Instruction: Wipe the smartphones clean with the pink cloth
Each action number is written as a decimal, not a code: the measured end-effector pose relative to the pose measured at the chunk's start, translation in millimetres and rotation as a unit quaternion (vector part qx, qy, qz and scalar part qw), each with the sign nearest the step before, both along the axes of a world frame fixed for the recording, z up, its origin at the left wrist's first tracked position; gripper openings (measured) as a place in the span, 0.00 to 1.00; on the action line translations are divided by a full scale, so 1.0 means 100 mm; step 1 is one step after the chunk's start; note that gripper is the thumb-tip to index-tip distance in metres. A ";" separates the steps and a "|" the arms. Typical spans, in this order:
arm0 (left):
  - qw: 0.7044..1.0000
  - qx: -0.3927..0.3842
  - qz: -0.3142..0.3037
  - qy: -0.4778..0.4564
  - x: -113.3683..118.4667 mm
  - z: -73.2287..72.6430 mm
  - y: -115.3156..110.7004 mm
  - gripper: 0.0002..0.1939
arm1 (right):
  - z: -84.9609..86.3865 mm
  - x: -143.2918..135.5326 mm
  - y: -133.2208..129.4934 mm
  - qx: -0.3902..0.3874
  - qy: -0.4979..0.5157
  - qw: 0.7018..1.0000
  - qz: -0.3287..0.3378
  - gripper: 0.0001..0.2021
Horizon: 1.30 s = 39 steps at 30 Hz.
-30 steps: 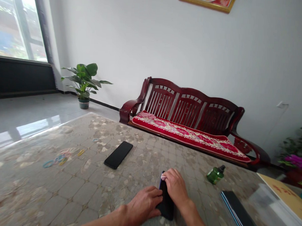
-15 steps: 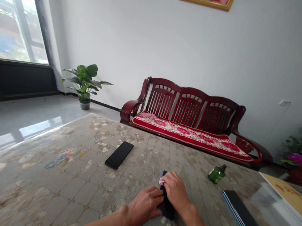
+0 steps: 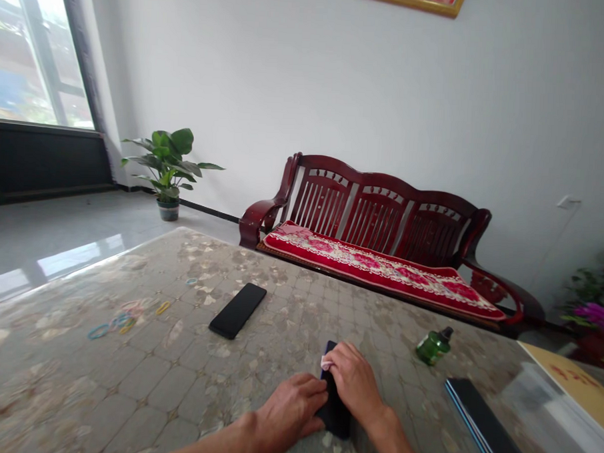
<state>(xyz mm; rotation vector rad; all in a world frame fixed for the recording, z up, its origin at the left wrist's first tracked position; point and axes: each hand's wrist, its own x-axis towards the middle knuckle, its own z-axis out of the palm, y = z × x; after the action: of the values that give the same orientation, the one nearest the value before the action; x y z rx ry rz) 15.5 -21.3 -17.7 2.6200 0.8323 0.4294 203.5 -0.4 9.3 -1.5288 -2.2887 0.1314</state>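
A dark phone lies on the patterned table cover in front of me, partly covered by both hands. My left hand is closed on its left edge, fingers reaching onto the screen side. My right hand rests over the phone's upper part and pinches a small whitish-pink cloth or tissue against it near the top left edge. Most of that piece is hidden under the fingers. A second black phone lies flat farther off to the left, apart from both hands.
To the right stand a green bottle with a black cap, a dark flat stack and a yellowish box. Several coloured rubber bands lie at left. Beyond the table is a red wooden bench.
My right hand and the cloth have shifted very slightly to the right along the phone. My left hand keeps its hold, and the view has moved a little.
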 end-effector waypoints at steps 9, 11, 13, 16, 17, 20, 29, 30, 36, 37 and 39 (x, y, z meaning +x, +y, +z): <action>1.000 0.008 0.013 0.009 0.03 0.00 -0.03 0.11 | 0.01 0.10 0.10 0.008 0.008 0.999 -0.043 0.12; 1.000 0.012 0.018 0.016 0.05 -0.01 -0.04 0.10 | 0.00 0.12 -0.01 0.004 0.009 1.000 -0.026 0.12; 0.999 0.015 0.020 0.023 0.06 -0.01 -0.04 0.10 | 0.00 0.14 -0.07 0.002 0.005 1.000 -0.017 0.12; 0.999 0.021 0.020 0.026 0.06 0.00 -0.05 0.10 | 0.02 0.21 -0.01 0.014 -0.008 0.999 -0.044 0.11; 0.999 0.023 0.020 0.028 0.06 0.01 -0.05 0.10 | 0.02 0.23 0.04 0.020 -0.011 0.998 -0.059 0.11; 0.999 0.026 0.020 0.035 0.06 0.02 -0.06 0.11 | 0.01 0.29 0.12 0.028 -0.015 0.996 -0.086 0.11; 0.999 0.025 0.022 0.030 0.07 -0.06 -0.06 0.11 | -0.08 0.34 -0.24 0.006 0.010 1.000 -0.027 0.11; 0.999 0.028 0.021 0.030 0.07 -0.07 -0.06 0.11 | -0.07 0.35 -0.22 0.006 0.011 0.999 -0.033 0.12; 0.999 0.034 0.028 0.026 0.07 -0.05 -0.07 0.12 | -0.02 0.37 0.05 0.027 0.023 0.996 -0.087 0.11; 0.999 0.032 0.028 0.026 0.07 -0.04 -0.07 0.12 | -0.02 0.37 0.04 0.028 0.024 0.996 -0.087 0.11; 0.999 0.027 0.029 0.027 0.07 -0.03 -0.07 0.12 | -0.05 0.36 -0.03 0.025 0.025 0.996 -0.077 0.11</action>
<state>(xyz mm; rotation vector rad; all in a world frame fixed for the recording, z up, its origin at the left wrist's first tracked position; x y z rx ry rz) 22.7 -28.5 -20.3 2.6735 0.9274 0.4023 239.0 -3.6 4.6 -1.6511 -2.1101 0.0696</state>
